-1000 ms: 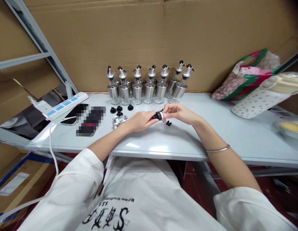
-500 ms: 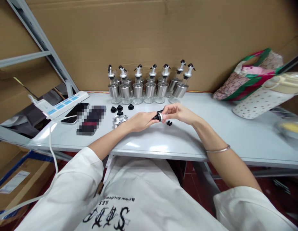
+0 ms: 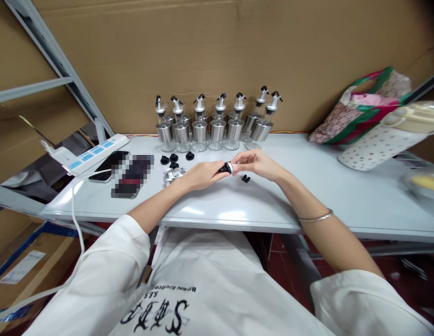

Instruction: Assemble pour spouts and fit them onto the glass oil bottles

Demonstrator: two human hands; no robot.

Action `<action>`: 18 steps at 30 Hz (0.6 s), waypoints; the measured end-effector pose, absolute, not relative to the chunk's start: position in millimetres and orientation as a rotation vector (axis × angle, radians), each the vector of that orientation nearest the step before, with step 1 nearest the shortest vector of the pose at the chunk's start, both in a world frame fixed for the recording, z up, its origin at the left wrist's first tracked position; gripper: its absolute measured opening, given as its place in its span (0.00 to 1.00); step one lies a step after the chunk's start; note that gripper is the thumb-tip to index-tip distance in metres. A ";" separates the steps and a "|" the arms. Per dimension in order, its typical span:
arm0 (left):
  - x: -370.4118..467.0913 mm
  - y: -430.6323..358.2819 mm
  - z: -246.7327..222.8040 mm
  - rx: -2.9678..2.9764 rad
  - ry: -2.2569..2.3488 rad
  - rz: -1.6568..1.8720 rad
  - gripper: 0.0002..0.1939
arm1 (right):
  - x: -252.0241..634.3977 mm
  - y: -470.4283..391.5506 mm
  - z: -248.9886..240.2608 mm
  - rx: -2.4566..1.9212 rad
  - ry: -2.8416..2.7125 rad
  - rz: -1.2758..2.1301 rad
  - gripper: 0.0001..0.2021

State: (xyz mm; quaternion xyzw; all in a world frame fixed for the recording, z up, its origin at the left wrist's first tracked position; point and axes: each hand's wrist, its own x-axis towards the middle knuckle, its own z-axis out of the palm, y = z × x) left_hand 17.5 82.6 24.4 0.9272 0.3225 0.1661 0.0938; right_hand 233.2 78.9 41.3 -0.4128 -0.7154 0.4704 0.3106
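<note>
Near the table's middle, my left hand is closed around the black ribbed end of a pourer spout. At the spout's silver collar, the fingers of my right hand pinch its other end, partly hidden behind the fingertips. Several small black caps lie on the table just below my right hand. Left of my left hand is a small pile of silver spout parts. Behind that pile sit several black ribbed stoppers.
Several glass and steel oil bottles with spouts stand at the back against cardboard. Two phones and a power strip lie at left. A dotted white flask and a patterned bag are at right.
Both hands, still together on the spout, have shifted very slightly left. The spout's collar has turned a little between the fingers. Nothing on the table has moved.
</note>
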 end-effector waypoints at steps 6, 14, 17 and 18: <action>17.4 86.3 22.4 2.759 0.976 0.882 0.17 | 229.7 81.8 37.8 -1.090 -1.923 0.665 0.18; 20.1 84.2 17.3 2.665 1.014 0.992 0.18 | 222.9 75.1 36.2 -1.036 -1.870 1.165 0.24; 18.1 84.6 17.4 2.640 0.915 0.976 0.13 | 222.1 74.2 37.2 -1.029 -1.831 1.229 0.24; 17.4 84.8 17.7 2.631 0.878 0.980 0.12 | 222.2 74.2 37.6 -1.026 -1.824 1.241 0.24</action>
